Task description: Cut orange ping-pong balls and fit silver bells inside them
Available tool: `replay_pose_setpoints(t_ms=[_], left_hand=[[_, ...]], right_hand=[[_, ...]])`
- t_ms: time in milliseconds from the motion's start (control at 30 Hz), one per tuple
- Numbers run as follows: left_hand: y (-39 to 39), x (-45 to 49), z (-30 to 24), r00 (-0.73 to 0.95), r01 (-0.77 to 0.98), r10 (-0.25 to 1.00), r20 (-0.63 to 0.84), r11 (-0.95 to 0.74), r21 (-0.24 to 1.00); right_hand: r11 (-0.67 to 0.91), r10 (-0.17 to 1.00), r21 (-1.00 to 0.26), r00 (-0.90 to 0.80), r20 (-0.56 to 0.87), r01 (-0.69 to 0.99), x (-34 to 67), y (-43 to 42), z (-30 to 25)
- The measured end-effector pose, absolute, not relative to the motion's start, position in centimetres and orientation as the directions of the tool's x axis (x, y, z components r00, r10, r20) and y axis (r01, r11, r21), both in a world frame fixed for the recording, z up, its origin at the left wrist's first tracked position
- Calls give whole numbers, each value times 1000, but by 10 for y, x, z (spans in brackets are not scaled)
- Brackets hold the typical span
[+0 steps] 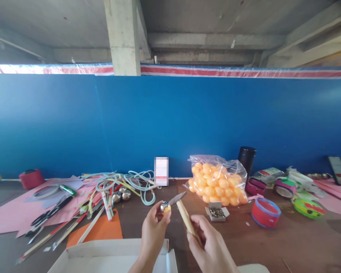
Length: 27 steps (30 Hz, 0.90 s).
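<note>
My left hand (153, 227) is closed around a small ball (165, 207), silver on one side and orange on the other, pinched at the fingertips. My right hand (208, 242) grips the wooden handle of a knife (182, 208). Its metal blade points up and left, with the tip just above the ball. Both hands hover over a brown table (272, 242), just beyond an open white cardboard box (108, 258).
A clear bag of orange balls (216, 184) stands behind the hands, with a small box of metal bits (216, 212) in front of it. Scissors (49, 214), sticks, cords and pink paper lie left. Tape rolls (265, 212) and a black cylinder (246, 159) sit right.
</note>
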<state>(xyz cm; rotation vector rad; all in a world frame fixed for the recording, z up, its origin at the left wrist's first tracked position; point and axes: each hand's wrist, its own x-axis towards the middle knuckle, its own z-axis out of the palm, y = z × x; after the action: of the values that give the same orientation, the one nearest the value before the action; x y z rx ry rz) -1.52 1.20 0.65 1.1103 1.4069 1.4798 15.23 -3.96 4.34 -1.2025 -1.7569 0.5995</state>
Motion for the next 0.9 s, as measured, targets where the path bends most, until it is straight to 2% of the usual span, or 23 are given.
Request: replay_pose_setpoints(t_ms=[233,500,900], left_hand=[[12,-15,5,-294,53,952,90,-77,996],[10,-14,8,-315,56,946,81,-67,996],[8,-13,15,-311,54,948,61,-46,997]], right_hand=[[413,908,-731,-181,379,543,154,-40,43],[458,882,-666,-206,424,589,155,-35,31],[436,891,-692,-164,424,576,156,-38,37]])
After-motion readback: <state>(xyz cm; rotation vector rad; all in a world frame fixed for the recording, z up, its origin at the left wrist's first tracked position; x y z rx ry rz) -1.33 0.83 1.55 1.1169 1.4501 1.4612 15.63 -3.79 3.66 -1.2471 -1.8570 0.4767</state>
